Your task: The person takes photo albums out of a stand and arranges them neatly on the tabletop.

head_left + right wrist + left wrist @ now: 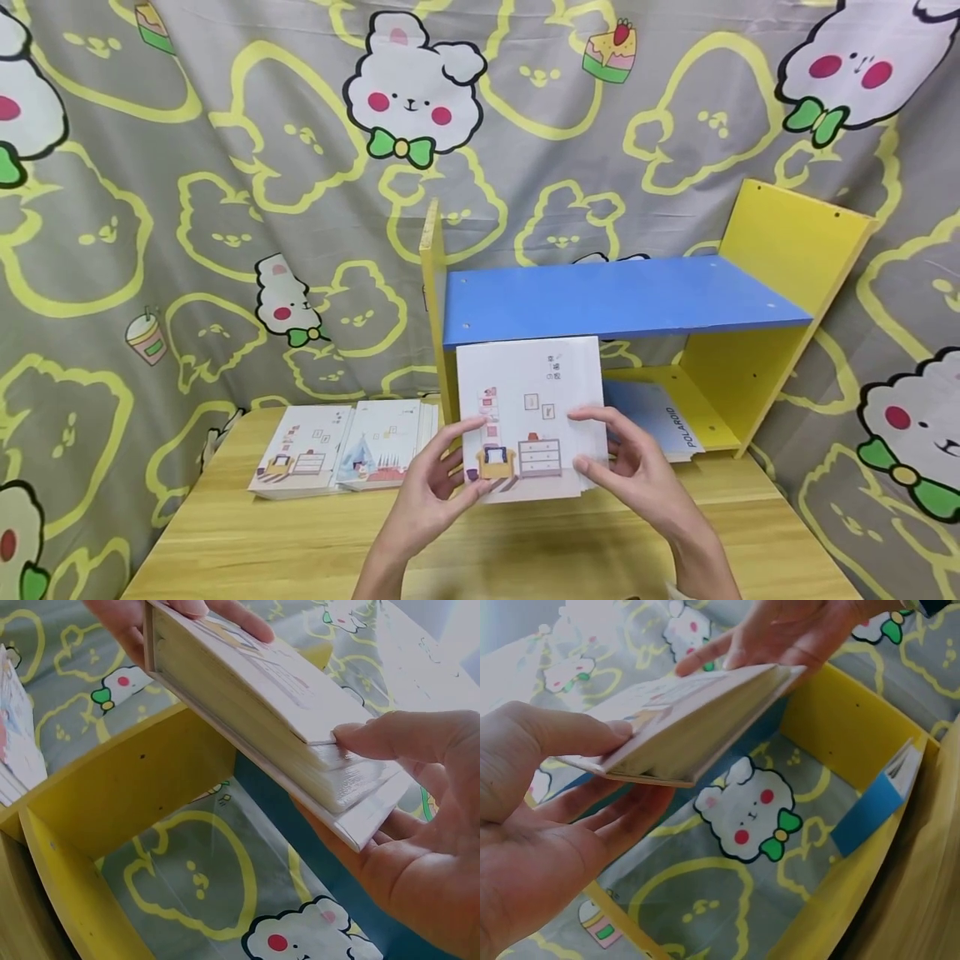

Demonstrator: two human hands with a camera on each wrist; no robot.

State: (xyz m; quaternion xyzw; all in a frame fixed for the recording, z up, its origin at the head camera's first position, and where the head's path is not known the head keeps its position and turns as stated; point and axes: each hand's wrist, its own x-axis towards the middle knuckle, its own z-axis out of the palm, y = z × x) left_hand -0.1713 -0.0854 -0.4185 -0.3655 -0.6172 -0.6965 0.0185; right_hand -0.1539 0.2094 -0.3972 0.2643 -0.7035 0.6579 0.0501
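A square white photo album (529,417) with a printed armchair and chest of drawers on its cover is held up in front of the shelf. My left hand (435,487) pinches its left edge, thumb on the cover and fingers beneath, as the left wrist view shows. On the opposite edge my right hand (637,467) grips it; in the right wrist view the thumb (397,736) presses the cover's corner. Clear plastic page edges show between the covers there. The album is tilted, its cover facing the head camera.
Behind the album stands a yellow and blue shelf (630,296). A blue album lettered POLAROID (652,417) lies in its lower compartment. Left of the shelf, two white albums, one with an armchair (303,450) and one with a tent (382,442), rest on the wooden table (225,542).
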